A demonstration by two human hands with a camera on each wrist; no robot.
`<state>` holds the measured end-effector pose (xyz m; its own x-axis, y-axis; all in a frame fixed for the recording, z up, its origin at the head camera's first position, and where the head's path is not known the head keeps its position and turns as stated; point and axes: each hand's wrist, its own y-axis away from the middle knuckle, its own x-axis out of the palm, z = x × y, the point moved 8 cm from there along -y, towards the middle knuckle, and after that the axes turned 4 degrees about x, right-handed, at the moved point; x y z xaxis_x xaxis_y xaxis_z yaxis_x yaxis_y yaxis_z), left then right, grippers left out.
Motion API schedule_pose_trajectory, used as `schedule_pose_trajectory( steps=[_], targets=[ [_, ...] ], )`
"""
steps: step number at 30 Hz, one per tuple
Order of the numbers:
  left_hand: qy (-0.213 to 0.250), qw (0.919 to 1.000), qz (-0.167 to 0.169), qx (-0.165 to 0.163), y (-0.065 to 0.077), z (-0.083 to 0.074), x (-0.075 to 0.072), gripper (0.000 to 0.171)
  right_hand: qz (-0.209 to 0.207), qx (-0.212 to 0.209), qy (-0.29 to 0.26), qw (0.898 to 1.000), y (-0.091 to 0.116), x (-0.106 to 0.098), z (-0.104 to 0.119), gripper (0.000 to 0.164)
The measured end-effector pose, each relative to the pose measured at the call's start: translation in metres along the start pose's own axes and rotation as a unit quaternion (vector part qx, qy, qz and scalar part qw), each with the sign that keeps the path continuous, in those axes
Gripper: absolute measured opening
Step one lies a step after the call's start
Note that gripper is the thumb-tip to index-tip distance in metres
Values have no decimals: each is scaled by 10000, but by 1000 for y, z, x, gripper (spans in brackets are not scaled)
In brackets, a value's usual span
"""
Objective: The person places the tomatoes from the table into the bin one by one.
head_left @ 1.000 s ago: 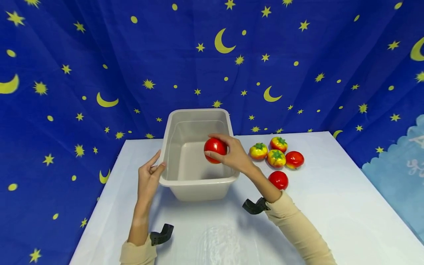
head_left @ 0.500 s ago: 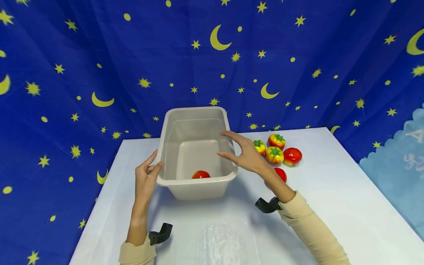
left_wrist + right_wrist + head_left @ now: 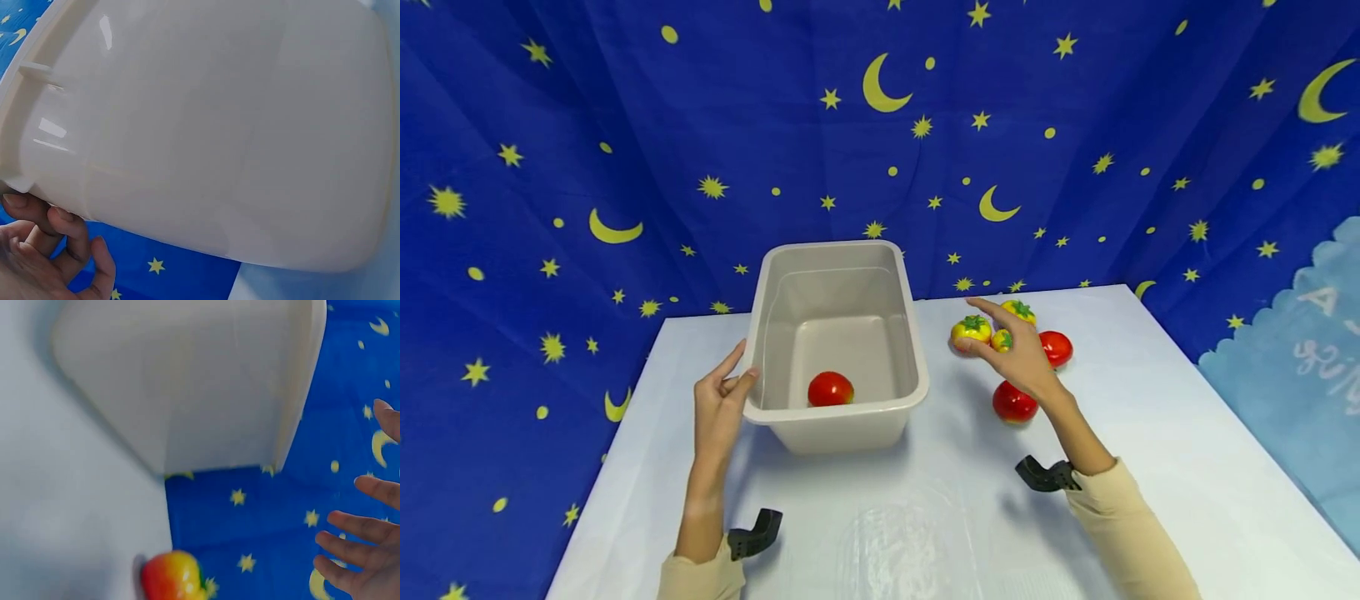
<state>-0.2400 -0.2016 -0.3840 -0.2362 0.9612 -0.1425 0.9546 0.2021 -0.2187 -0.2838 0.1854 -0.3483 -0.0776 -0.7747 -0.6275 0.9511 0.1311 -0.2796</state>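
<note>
A red toy tomato (image 3: 831, 389) lies inside the grey plastic tub (image 3: 842, 411), near its front wall. My left hand (image 3: 718, 408) pinches the tub's left rim between thumb and fingers; in the left wrist view, curled fingers (image 3: 75, 234) touch the rim's underside. Over the group on the right hovers my right hand (image 3: 1018, 358), fingers spread and holding nothing. Near it are a yellow toy tomato with a green leafy top (image 3: 972, 330), a similar one (image 3: 1021, 310) behind, and another (image 3: 1002, 340) partly hidden by the hand. A red tomato (image 3: 1057, 348) lies right of the hand, another red tomato (image 3: 1015, 402) below it.
The white table (image 3: 887, 525) ends at the back against a blue curtain (image 3: 820, 150) with yellow moons and stars. The tub stands left of the loose tomatoes, close to the back edge. A light blue panel (image 3: 1300, 333) hangs at the right.
My right hand let go of the red tomato, which dropped into the tub. It then moved right, out of the tub and over the other tomatoes. The left hand stays on the rim.
</note>
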Motion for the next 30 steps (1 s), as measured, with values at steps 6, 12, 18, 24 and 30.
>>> schedule_pose_trajectory(
  steps=[6,12,18,24,30],
  targets=[
    [68,9999,-96,-71,2,1,-1,42,-177,291,-100,9994,12,-14,-35,59],
    [115,9998,-128,-82,3,2,0,41,-218,723,0,9971,28,-21,-71,62],
    [164,9997,-160,1,2,3,-1,40,-211,755,-32,9969,41,-19,-94,61],
    [246,9996,-127,-54,2,5,-2,40,-146,753,-92,9970,49,-15,-106,63],
    [258,9996,-85,-18,1,4,0,39,-153,774,-5,9969,53,-12,-115,66]
  ],
)
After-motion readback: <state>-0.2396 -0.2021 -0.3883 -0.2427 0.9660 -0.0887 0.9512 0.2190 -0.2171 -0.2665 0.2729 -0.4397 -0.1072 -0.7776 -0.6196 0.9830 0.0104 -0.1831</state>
